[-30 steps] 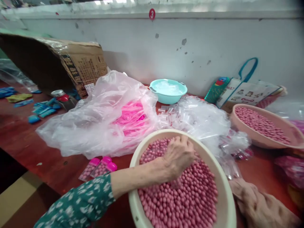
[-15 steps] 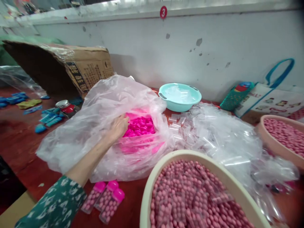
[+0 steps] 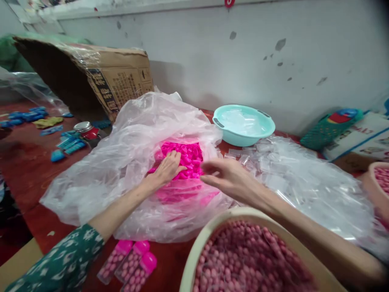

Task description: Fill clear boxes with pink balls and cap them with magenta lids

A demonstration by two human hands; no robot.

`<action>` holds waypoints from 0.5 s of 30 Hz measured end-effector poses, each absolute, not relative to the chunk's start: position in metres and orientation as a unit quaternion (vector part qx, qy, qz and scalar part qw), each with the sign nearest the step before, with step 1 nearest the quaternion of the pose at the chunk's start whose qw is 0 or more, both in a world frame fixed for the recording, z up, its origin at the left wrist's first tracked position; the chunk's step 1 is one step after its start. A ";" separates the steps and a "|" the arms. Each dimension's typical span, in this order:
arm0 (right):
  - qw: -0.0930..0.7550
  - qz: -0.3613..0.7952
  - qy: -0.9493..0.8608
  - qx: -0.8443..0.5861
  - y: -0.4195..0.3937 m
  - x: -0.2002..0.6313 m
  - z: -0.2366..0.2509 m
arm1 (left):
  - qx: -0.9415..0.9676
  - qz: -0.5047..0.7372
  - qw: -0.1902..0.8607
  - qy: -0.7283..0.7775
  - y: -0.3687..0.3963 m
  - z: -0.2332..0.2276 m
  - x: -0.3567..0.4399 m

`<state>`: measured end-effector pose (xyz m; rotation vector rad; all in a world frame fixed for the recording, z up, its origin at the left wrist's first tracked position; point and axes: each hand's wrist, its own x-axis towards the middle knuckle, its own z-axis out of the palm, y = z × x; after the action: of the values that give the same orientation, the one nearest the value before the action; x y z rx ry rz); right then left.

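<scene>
Pink caps [image 3: 182, 156] | left hand [image 3: 166, 170] flat on them | right hand [image 3: 229, 178] unclenched | red table [image 3: 27, 170]

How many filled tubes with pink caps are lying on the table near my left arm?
3. The filled tubes lie side by side on the red table, at the bottom edge, between the left sleeve and the beige basin. More may be cut off below.

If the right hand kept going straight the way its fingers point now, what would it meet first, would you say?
The right hand points left toward the open clear bag. It would likely meet the bright pink caps first, close to the left hand, though depth is hard to judge.
</scene>
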<state>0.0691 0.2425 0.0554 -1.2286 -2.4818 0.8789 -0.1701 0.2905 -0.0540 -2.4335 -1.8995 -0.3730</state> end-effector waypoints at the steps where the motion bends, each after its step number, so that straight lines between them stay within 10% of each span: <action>1: 0.091 0.306 -0.845 -0.428 0.263 0.046 0.048 | -0.778 -0.119 0.011 -0.617 0.293 -0.057 -0.171; 15: 0.195 0.313 -0.737 -0.567 0.341 -0.022 -0.050 | -0.723 -0.195 -0.151 -0.645 0.320 -0.056 -0.163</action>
<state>-0.0225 0.3411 -0.0505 -1.5895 -2.0654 0.8777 -0.1625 0.3203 -0.0559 -2.5211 -2.2477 -0.6782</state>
